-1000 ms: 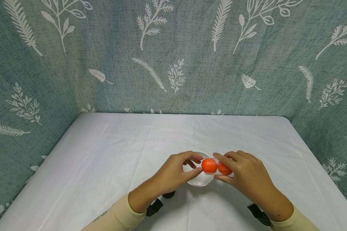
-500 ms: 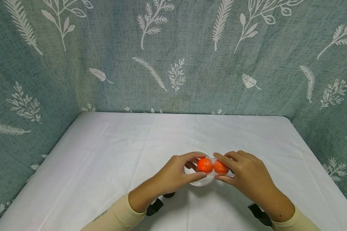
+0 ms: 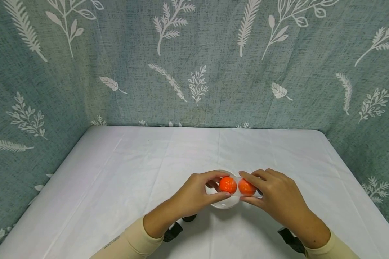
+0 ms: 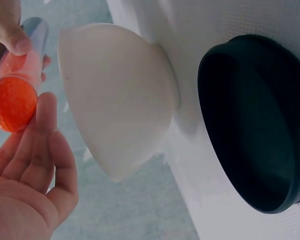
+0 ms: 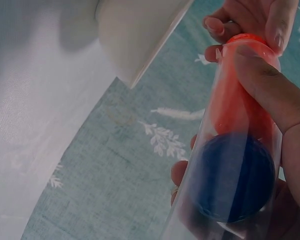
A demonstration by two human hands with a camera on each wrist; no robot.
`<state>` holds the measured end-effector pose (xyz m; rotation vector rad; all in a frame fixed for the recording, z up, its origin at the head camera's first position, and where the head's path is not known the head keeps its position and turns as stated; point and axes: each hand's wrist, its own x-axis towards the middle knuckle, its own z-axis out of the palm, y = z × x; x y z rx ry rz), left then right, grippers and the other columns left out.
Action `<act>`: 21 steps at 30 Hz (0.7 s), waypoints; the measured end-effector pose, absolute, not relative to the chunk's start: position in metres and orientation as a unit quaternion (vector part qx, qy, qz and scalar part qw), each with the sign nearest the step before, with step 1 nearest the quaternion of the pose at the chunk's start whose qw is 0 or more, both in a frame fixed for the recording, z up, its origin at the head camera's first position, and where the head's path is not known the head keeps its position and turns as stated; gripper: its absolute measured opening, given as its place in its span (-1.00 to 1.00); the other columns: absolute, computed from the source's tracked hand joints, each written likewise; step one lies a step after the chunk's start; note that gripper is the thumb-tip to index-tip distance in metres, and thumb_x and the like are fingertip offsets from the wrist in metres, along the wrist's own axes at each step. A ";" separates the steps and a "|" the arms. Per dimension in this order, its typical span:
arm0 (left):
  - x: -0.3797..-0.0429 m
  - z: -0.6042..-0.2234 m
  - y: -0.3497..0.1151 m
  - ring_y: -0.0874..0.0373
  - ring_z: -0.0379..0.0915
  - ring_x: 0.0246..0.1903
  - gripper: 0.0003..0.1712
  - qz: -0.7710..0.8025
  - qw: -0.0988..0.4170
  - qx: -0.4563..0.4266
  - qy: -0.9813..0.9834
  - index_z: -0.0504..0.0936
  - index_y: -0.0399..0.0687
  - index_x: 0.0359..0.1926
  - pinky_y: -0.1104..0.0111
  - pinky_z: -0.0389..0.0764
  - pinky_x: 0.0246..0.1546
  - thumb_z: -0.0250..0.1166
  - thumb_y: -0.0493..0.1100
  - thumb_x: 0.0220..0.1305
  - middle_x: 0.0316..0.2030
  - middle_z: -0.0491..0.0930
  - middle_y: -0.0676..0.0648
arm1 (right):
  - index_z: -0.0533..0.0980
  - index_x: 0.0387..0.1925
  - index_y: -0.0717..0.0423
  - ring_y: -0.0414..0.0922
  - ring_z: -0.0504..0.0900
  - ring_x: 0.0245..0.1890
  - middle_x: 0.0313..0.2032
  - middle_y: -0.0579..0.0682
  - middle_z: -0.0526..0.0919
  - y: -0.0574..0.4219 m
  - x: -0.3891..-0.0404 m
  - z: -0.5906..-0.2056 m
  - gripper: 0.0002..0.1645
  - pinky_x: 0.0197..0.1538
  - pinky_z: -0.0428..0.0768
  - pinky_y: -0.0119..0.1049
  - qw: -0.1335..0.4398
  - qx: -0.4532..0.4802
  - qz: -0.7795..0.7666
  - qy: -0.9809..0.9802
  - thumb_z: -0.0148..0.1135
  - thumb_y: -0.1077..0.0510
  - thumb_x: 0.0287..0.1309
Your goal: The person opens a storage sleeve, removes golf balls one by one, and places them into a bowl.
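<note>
My right hand [image 3: 275, 190] grips a clear tube [image 4: 36, 31] held sideways above a white bowl [image 3: 225, 205]. At the tube's left mouth, my left hand [image 3: 196, 189] holds an orange dimpled ball [image 3: 228, 185], like a golf ball, between thumb and fingers. The ball protrudes from the tube in the left wrist view. A second orange ball [image 3: 247, 187] lies inside, just right of the first. Behind it a dark blue ball [image 5: 235, 175] shows through the tube wall in the right wrist view. The bowl's inside is mostly hidden by the hands.
A dark round lid-like piece [image 4: 285, 110] stands on the white-covered table [image 3: 133, 172] beside the bowl, mostly under the left forearm in the head view. Black wrist straps [image 3: 173, 232] sit by both wrists. A leaf-patterned green cloth [image 3: 194, 72] rises behind the table.
The first orange ball has shifted left to the tube's mouth, and the left fingers have closed round it. The second orange ball has slid left too. The right hand has barely moved.
</note>
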<state>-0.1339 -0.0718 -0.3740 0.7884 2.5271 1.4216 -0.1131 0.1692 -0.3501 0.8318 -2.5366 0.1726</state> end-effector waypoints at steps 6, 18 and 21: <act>-0.134 -0.371 -0.073 0.34 0.59 -0.18 -0.43 0.468 0.067 0.257 0.843 0.58 0.03 0.24 0.28 0.63 0.00 0.46 -0.01 0.22 -0.03 0.69 0.14 | 0.68 0.06 -0.11 -0.10 0.67 -0.32 -0.28 -0.03 0.73 0.171 -0.115 -0.352 -0.16 -0.29 0.70 -0.20 0.243 0.306 0.072 -0.918 0.68 -0.24 -0.42; -0.139 -0.373 -0.078 0.29 0.53 -0.29 -0.41 0.437 0.059 0.243 0.864 0.59 0.07 0.22 0.45 0.59 -0.42 0.50 0.00 0.17 -0.01 0.67 0.14 | 0.69 0.02 -0.09 -0.11 0.66 -0.35 -0.31 -0.02 0.72 0.174 -0.120 -0.356 -0.17 -0.34 0.68 -0.22 0.260 0.308 0.083 -0.911 0.69 -0.22 -0.45; -0.142 -0.374 -0.079 0.28 0.51 -0.35 -0.43 0.424 0.056 0.239 0.872 0.61 0.08 0.19 0.46 0.57 -0.47 0.50 0.02 0.16 -0.04 0.68 0.12 | 0.69 0.02 -0.08 -0.12 0.66 -0.36 -0.31 -0.03 0.72 0.175 -0.121 -0.356 -0.17 -0.34 0.68 -0.23 0.261 0.309 0.084 -0.910 0.69 -0.22 -0.45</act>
